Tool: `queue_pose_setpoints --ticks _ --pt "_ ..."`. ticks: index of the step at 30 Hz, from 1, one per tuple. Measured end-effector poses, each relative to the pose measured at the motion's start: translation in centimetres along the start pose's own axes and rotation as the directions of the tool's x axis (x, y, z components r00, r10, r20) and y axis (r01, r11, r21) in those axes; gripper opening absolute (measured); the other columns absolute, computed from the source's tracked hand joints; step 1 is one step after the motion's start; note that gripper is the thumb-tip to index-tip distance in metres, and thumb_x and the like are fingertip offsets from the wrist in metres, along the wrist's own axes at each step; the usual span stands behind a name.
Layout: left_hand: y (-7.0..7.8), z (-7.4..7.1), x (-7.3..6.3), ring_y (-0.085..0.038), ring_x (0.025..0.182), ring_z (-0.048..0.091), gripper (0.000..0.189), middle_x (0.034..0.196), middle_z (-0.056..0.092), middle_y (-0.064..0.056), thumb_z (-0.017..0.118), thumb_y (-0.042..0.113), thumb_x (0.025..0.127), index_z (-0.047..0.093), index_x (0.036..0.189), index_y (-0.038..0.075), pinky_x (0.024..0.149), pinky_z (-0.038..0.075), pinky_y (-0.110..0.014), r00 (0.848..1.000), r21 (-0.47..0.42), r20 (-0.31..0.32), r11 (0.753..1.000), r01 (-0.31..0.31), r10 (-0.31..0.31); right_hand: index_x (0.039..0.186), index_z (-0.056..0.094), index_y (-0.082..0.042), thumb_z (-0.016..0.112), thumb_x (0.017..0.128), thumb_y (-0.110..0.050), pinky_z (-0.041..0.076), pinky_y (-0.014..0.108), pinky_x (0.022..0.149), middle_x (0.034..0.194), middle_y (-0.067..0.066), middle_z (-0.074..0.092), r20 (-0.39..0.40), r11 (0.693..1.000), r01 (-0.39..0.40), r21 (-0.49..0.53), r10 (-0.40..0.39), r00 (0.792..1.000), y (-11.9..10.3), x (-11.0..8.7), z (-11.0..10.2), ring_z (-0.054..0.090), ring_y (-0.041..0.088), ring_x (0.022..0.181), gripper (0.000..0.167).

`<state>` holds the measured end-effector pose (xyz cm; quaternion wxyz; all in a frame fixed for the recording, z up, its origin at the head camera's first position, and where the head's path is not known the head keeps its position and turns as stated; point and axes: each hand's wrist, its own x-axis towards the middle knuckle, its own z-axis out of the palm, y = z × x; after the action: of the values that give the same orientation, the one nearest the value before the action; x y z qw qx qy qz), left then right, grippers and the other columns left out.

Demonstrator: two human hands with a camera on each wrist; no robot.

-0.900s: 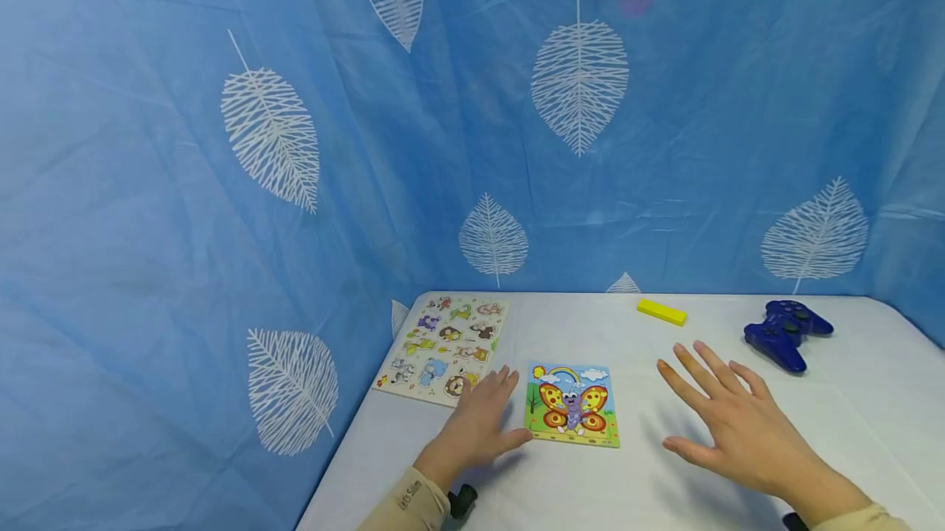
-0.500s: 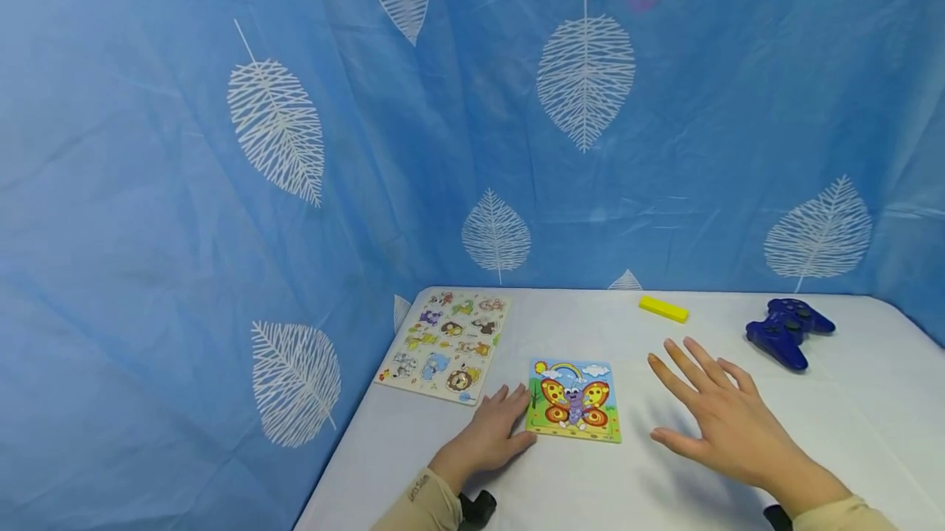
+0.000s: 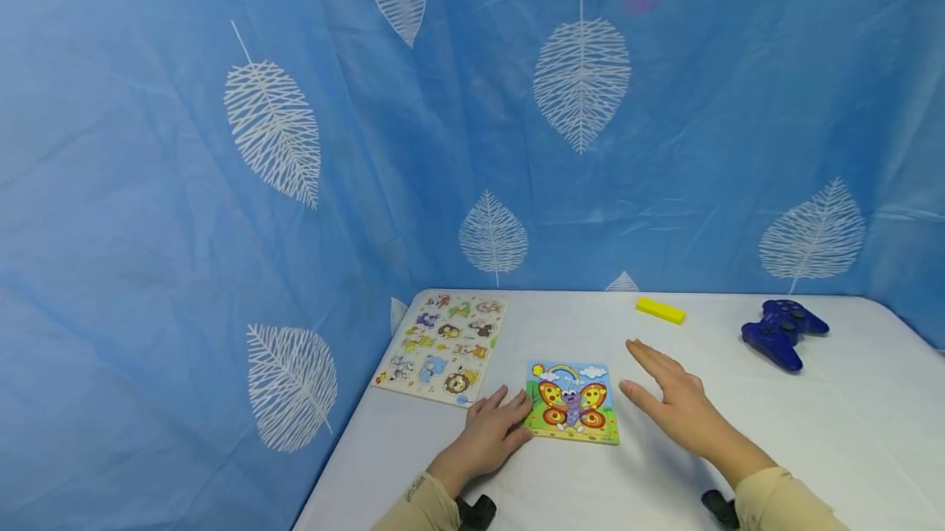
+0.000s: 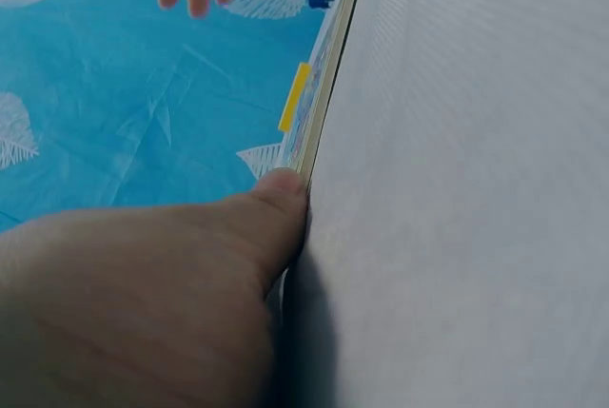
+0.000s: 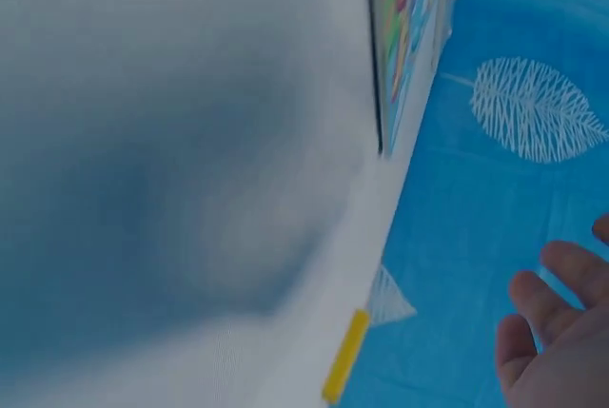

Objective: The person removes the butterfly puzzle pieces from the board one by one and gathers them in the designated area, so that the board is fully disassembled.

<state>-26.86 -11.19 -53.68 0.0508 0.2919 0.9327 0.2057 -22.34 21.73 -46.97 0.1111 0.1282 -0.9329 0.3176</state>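
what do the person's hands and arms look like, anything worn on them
The left hand and right hand are ungloved. Beige fabric sleeves reach toward the wrists; small dark lettering marks the left one near its cuff. A rounded black object shows at each wrist.

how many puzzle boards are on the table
2: the butterfly puzzle lies between the left hand and the right hand, and the animal puzzle lies farther back, at the left side of the table. No others show.

I'm seeing soft light bathing the white bench [image 3: 576, 490] and blue curtain [image 3: 413, 145]; a faint shadow is lying below the right hand [image 3: 682, 416]. Both wrist views are looking dimmer, the right blurring around its broad shadow.
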Motion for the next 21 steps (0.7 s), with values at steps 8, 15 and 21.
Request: queue_pose_setpoints --ticks 8,15,21 --pt "-0.1 0.0 -0.1 -0.035 0.155 0.027 0.054 0.163 0.042 0.003 0.055 0.043 0.105 0.047 0.156 0.026 0.118 0.023 -0.064 1.000 0.014 0.000 1.000 0.001 -0.001 0.156 0.042 -0.005 0.043 0.109 -0.050 0.034 0.066 0.116 0.157 0.024 0.045 0.041 0.905 -0.224 0.362 0.225 0.974 -1.1 4.0 3.0 0.040 0.046 0.146 0.065" --pt "-0.3 -0.2 -0.2 -0.035 0.155 0.028 0.054 0.163 0.042 0.003 0.054 0.043 0.105 0.047 0.156 0.026 0.117 0.024 -0.065 1.000 0.029 -0.001 1.000 -0.005 0.005 0.145 0.056 -0.002 0.050 0.109 -0.040 0.038 0.060 0.116 0.148 0.020 0.056 0.105 0.814 -0.309 0.492 0.297 0.949 -2.2 6.8 4.9 0.048 0.041 0.141 0.053" --pt "0.0 -0.2 -0.2 -0.036 0.155 0.027 0.054 0.163 0.042 0.003 0.053 0.044 0.106 0.046 0.156 0.025 0.116 0.024 -0.065 1.000 0.022 0.008 1.000 -0.019 0.019 0.142 0.059 -0.002 0.050 0.109 -0.036 0.034 0.062 0.118 0.146 0.019 0.058 0.166 0.791 -0.321 0.521 0.275 0.947 -2.1 7.7 6.1 0.049 0.040 0.140 0.048"
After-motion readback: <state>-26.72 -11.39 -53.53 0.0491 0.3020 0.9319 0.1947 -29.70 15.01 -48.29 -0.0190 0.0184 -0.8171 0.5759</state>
